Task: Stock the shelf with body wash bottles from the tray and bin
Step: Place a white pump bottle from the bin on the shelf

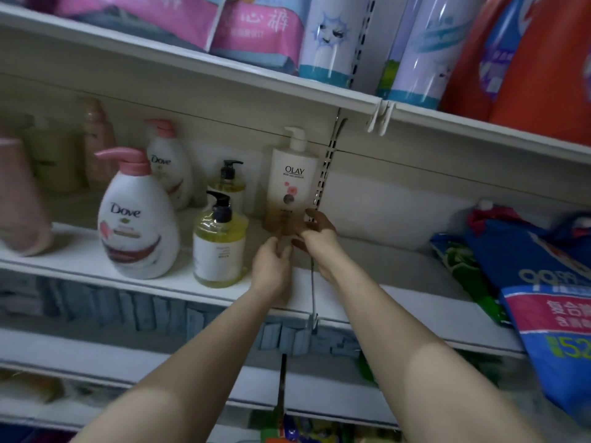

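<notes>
A tall white Olay pump bottle (292,183) stands upright at the back of the white middle shelf (399,302), beside the slotted upright. My right hand (315,233) grips its base, fingers on the right side and thumb in front. My left hand (271,263) is just below and left of the base with loosely bent fingers, holding nothing. Left of them stand a large white Dove bottle (137,219), a second Dove bottle (168,167) behind it, and two yellow pump bottles (219,244) (228,183). No tray or bin is in view.
Blurred pink and beige bottles (19,199) fill the shelf's left end. Blue and pink bags (543,282) lie on its right part. Between my hands and the bags the shelf shows bare board. The shelf above (198,68) holds packs and tall cans.
</notes>
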{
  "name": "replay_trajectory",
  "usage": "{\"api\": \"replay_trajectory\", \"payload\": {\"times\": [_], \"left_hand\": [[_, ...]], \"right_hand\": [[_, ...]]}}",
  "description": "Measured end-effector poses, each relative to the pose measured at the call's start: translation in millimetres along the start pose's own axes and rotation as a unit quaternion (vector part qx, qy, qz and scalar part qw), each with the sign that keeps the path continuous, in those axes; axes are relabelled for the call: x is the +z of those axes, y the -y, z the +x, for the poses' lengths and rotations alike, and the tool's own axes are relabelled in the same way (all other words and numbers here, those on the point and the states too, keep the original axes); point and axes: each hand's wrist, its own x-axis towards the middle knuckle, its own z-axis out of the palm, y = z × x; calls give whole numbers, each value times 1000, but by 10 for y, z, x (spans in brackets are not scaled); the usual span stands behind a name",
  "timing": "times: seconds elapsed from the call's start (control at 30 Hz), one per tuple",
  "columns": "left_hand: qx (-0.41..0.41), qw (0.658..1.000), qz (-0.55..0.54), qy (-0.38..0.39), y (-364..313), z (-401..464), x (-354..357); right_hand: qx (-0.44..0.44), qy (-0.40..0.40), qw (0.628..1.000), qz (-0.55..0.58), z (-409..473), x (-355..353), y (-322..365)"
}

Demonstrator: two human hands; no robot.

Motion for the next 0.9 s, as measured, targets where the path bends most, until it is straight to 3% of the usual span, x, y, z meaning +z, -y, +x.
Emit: {"api": "replay_trajectory", "payload": {"times": [0.17,0.47,0.53,0.7,0.9], "left_hand": [[57,997,-54,3,85,-528,-321],[34,984,-68,-159,317,-881,-989],[28,988,-45,-145,357,-825,-1091],[24,999,-33,-28,408,-706,-1193],[37,998,-46,-19,393,-857,-1227]], "right_hand": [[-13,46,998,-30,-464,116,-71],[-18,96,994,-44,-995,596,-146],[-15,101,993,-53,-1037,699,-177],[8,111,994,-16,-1098,785,-186],[25,110,993,17,-1073,816,-196]]}}
